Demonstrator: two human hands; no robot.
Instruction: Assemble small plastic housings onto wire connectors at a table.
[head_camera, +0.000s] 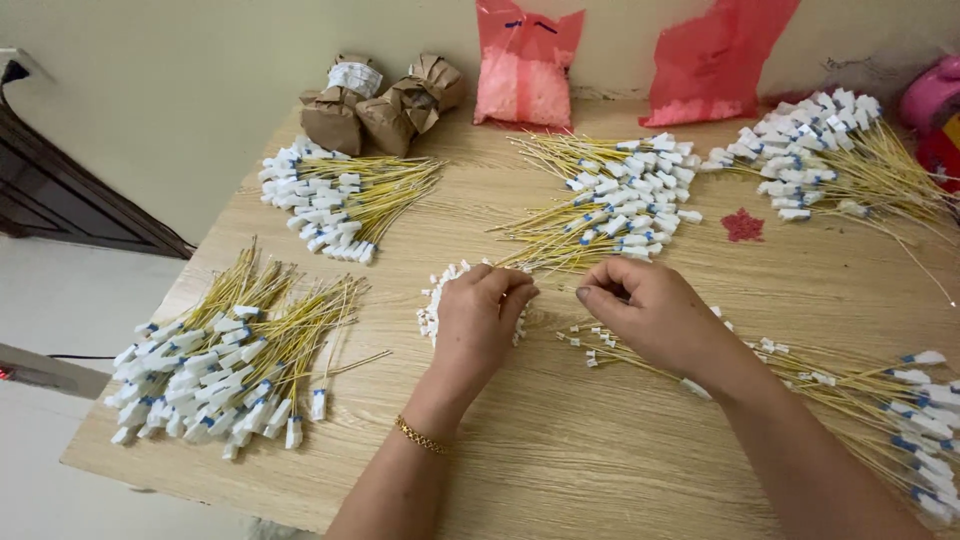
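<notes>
Head view shows a pale wood-grain tabletop set against a cream wall, with a light floor off its left edge. Bundles of thin yellow wires tipped with white-and-blue connectors lie in heaps: near left, far left, centre back, far right and near right. Two brown paper parcels and two pink plastic bags stand along the wall. Your left hand is curled, fingers pressed down on a small pile of loose white connectors at mid-table. Your right hand is just beside it, thumb and fingertips pinched together; what they grip is too small to tell. It rests over the ends of the near-right wires.
</notes>
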